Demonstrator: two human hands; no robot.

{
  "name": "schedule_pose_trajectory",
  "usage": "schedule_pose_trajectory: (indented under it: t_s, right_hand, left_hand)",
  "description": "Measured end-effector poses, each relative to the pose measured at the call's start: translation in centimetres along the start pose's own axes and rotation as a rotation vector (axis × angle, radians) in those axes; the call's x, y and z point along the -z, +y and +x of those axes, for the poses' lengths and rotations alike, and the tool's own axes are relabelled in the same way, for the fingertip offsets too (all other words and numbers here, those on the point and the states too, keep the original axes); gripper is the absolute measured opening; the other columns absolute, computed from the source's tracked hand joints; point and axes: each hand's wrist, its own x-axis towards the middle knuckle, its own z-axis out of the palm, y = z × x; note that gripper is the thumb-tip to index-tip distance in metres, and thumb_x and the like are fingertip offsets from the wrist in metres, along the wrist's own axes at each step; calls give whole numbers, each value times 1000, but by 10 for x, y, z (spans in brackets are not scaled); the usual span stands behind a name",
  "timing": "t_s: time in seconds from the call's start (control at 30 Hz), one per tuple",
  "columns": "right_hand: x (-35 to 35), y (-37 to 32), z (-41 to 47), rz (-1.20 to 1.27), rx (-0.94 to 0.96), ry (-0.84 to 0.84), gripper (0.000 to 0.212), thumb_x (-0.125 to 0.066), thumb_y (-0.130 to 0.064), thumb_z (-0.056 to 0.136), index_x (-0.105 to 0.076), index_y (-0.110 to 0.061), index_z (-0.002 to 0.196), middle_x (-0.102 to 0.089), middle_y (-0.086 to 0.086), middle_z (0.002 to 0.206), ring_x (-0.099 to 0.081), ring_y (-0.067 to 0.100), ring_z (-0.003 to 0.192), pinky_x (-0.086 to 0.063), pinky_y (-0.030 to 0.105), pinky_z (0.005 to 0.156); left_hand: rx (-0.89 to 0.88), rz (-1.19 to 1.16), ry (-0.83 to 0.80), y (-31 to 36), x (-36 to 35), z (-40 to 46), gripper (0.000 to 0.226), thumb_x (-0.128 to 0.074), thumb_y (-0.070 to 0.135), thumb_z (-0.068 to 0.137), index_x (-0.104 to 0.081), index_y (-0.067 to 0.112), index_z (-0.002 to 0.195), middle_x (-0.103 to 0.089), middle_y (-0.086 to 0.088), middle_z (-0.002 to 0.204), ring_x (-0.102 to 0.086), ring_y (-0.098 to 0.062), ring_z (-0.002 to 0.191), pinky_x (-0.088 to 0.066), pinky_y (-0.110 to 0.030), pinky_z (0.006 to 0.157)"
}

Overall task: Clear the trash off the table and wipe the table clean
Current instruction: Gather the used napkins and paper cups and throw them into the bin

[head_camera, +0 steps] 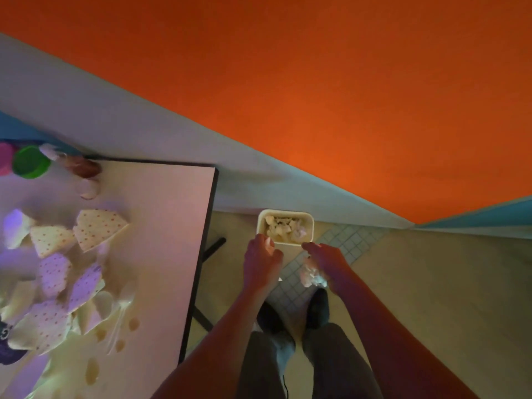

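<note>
step: you are dropping trash into the bin point(285, 227) | left hand point(261, 262): fingers curled, contents unclear | right hand point(325, 264): fingers clamping a crumpled wad point(311, 275) short of the rim | tip: reach fully over the opening before letting go | table point(161, 214): napkins point(98, 228) and spills point(92, 370) are waiting

The surface point(161, 226) lies to my left, with napkins point(98, 228) scattered on it and cups point(30, 165) at its far corner. On the floor point(431, 283) ahead of my feet sits the bin point(285, 227), crumpled paper in it, my hands just before it.
</note>
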Motion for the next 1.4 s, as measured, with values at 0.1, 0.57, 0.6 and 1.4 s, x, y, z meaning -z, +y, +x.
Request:
schedule_pose_trajectory:
  t_s: [0.1, 0.57, 0.6, 1.4]
  right_hand:
    - [-9, 18, 43, -12, -61, 37, 25, -75, -32, 82, -71, -7, 79, -69, 10, 72, -61, 23, 60, -46, 30, 64]
    - [-60, 93, 249, -36, 7, 82, 56, -34, -53, 97, -63, -9, 115, -64, 20, 113, -63, 36, 100, -54, 45, 88]
    - [-63, 95, 263, -30, 26, 84, 56, -33, -52, 96, -61, -11, 121, -62, 21, 116, -61, 37, 104, -53, 47, 92]
    - [-99, 154, 498, -596, 284, 42, 58, -59, -26, 90, -37, -8, 140, -30, 24, 141, -41, 41, 126, -36, 46, 110]
  left_hand:
    - [26, 21, 5, -24, -28, 33, 31, -62, 20, 81, -60, 14, 111, -65, -8, 107, -63, -25, 97, -48, -32, 75]
    - [-40, 21, 7, -125, -160, 181, 26, -56, 44, 93, -64, 20, 99, -70, -5, 98, -66, -27, 89, -55, -37, 76]
    - [-46, 20, 11, -130, -170, 191, 27, -56, 44, 91, -63, 20, 99, -70, -5, 100, -66, -28, 90, -55, -38, 77]
    - [-173, 460, -259, -236, -318, 385, 37, -42, 35, 98, -48, 20, 132, -53, -18, 139, -57, -38, 121, -48, -42, 95]
